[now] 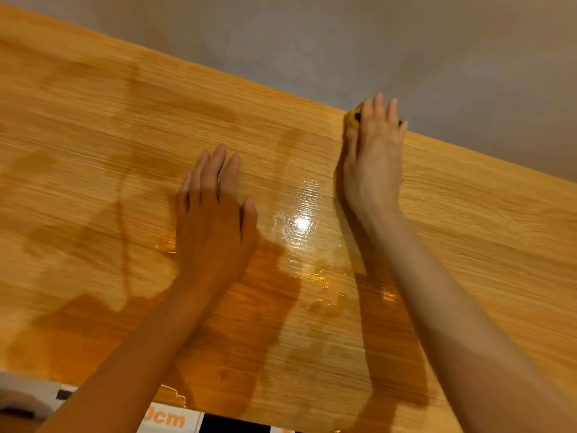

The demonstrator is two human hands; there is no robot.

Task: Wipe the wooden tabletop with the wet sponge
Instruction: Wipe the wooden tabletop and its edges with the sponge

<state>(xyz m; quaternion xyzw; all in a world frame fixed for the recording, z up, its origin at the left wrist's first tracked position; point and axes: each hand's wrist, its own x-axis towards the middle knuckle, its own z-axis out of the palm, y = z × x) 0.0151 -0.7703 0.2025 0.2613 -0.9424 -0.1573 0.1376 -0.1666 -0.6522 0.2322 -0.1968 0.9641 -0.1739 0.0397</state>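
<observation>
The wooden tabletop (pixel 109 145) fills most of the view, with dark wet streaks and a shiny wet patch near its middle. My right hand (pixel 373 157) reaches to the far edge and presses down on a yellow sponge (pixel 352 117). Only a small corner of the sponge shows past my fingers, which lie fairly straight over it. My left hand (pixel 215 220) rests flat on the wood near the middle, fingers straight and holding nothing.
A grey wall (pixel 374 42) runs behind the table's far edge. Below the near edge a white sheet with orange lettering (pixel 170 418) and a black-and-white pattern (pixel 234 426) show.
</observation>
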